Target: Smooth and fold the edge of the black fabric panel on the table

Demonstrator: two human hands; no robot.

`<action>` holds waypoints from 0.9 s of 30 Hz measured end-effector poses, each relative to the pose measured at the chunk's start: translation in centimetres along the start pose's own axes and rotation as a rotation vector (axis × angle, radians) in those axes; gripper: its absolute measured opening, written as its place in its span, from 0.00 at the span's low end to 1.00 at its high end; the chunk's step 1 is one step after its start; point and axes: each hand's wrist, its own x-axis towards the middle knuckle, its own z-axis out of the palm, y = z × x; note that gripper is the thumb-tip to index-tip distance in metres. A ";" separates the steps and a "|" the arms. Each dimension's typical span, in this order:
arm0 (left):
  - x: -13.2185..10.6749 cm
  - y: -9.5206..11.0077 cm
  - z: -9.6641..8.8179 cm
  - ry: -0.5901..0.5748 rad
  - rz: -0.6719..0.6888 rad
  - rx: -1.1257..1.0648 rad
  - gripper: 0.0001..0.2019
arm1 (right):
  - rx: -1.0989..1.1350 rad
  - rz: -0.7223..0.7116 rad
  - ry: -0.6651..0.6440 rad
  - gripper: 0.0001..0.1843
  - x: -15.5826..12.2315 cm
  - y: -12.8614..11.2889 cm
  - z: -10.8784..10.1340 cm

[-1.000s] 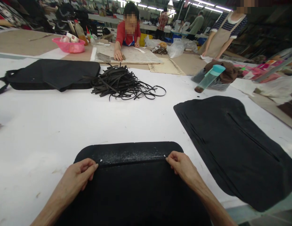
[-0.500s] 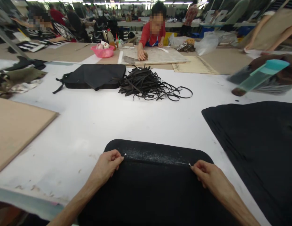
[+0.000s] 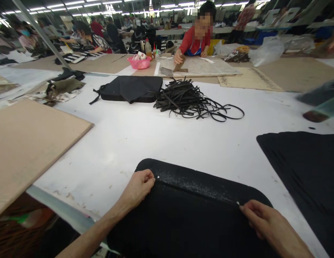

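Note:
A black fabric panel (image 3: 188,218) with rounded far corners lies on the white table (image 3: 129,143) right in front of me. A second black layer is folded over it, and its straight edge leaves a chalk-dusted strip bare along the far side. My left hand (image 3: 138,188) is closed and pinches the left end of that folded edge. My right hand (image 3: 266,222) is closed and pinches the right end. A small white mark shows at each end, beside my fingertips.
A larger black panel (image 3: 304,175) lies to the right. Further off are a heap of black straps (image 3: 193,102), a black bag (image 3: 131,89), a tan board (image 3: 29,139) at left and a pink bowl (image 3: 140,63). A person in red works across the table.
The view has swung left, so the panel and both hands sit further right in the frame. The tan board came into sight. Both hands keep their pinch on the folded edge.

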 end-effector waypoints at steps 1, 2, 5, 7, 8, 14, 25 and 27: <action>0.0 0.1 0.0 0.005 0.004 0.009 0.06 | 0.007 -0.010 -0.003 0.22 0.1 0.1 0.0; 0.0 0.2 0.0 0.010 0.007 0.017 0.07 | 0.010 -0.018 -0.001 0.22 0.1 0.2 0.0; 0.0 0.3 0.0 0.017 0.015 0.041 0.07 | -0.010 -0.009 -0.002 0.22 0.2 0.3 -0.1; 0.1 0.2 0.0 0.019 0.019 0.060 0.07 | -0.026 0.005 -0.010 0.22 0.1 0.1 -0.1; 0.1 0.2 0.0 0.023 0.020 0.069 0.07 | -0.031 0.005 -0.012 0.22 0.0 0.0 -0.2; 0.2 0.3 0.2 0.045 0.025 0.124 0.06 | -0.025 -0.053 0.000 0.20 -0.5 -0.9 -0.5; 0.6 0.5 0.4 0.067 0.046 0.240 0.06 | 0.015 -0.022 -0.002 0.17 -0.7 -1.2 -0.4; 0.6 0.4 0.4 0.067 0.050 0.260 0.06 | 0.023 -0.022 0.001 0.16 -0.8 -1.2 -0.4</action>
